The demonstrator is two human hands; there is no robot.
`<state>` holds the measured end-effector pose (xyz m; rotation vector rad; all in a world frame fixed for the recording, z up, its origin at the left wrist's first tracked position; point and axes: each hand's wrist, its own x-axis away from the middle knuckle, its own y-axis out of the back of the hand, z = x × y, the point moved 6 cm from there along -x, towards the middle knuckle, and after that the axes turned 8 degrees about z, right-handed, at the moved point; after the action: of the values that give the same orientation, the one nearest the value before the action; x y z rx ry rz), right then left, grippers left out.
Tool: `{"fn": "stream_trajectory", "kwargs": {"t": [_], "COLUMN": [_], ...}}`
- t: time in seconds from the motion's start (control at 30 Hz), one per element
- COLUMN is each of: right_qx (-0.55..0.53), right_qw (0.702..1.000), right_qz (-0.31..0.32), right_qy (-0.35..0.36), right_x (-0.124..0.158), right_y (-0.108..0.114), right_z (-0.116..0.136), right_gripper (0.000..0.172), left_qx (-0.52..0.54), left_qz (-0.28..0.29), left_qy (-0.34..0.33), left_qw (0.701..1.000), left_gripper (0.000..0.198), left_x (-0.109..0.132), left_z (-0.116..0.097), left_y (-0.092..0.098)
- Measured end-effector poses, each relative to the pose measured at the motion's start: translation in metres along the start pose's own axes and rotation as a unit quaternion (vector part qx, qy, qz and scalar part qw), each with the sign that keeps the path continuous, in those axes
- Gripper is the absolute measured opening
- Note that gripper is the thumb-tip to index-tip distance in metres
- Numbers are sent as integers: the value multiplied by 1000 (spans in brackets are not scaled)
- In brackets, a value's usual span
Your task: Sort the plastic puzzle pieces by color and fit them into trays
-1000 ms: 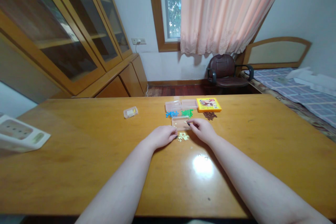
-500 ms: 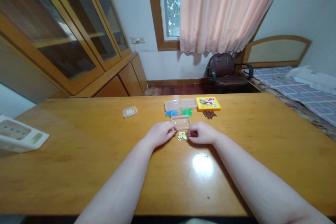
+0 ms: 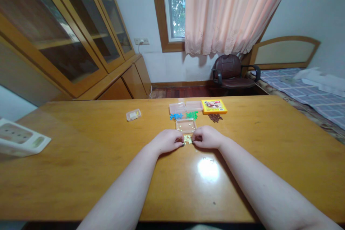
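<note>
A small pile of pale yellow pieces [image 3: 187,139] lies on the wooden table between my two hands. My left hand [image 3: 168,141] rests at the pile's left edge, fingers curled and their tips together at the pieces. From the right side, my right hand [image 3: 207,137] has thumb and forefinger pinched at the pile's edge. What either pinch holds is too small to make out. Just beyond the pile stands a shallow clear plastic box [image 3: 185,125] with a few pale pieces in it.
Behind the box lie blue pieces [image 3: 176,116] and green pieces [image 3: 192,115], near clear containers [image 3: 194,106]. To their right, brown pieces [image 3: 215,118] lie before a yellow box [image 3: 214,106]. A small clear case [image 3: 133,115] and a white power strip [image 3: 24,138] are leftward.
My left hand has moved slightly toward me and right, from the pile's upper left down to its lower left edge. The pile looks more compact. My right hand has barely moved.
</note>
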<state>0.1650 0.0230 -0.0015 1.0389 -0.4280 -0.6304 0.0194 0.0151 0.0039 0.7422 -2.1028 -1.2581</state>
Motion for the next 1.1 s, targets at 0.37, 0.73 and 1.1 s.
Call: {"fn": "stream_trajectory", "kwargs": {"t": [0.37,0.73,1.1], "right_qx": [14,17,-18], "right_qw": [1000,1000,992], "right_qz": [3,-1,-123], "right_qy": [-2,12,-28], "right_x": [-1,-2,-1], "right_y": [0,-1,7], "right_z": [5,7,-7], "right_gripper": [13,16,13], "left_qx": [-19,17,24], "left_qz": [3,-15,-152], "left_qy": [1,-6,48], "left_qw": [1000,1000,987], "left_gripper": [16,17,18], "left_x": [-1,-1,3], "left_z": [-2,2,17], "left_y": [0,1,18]}}
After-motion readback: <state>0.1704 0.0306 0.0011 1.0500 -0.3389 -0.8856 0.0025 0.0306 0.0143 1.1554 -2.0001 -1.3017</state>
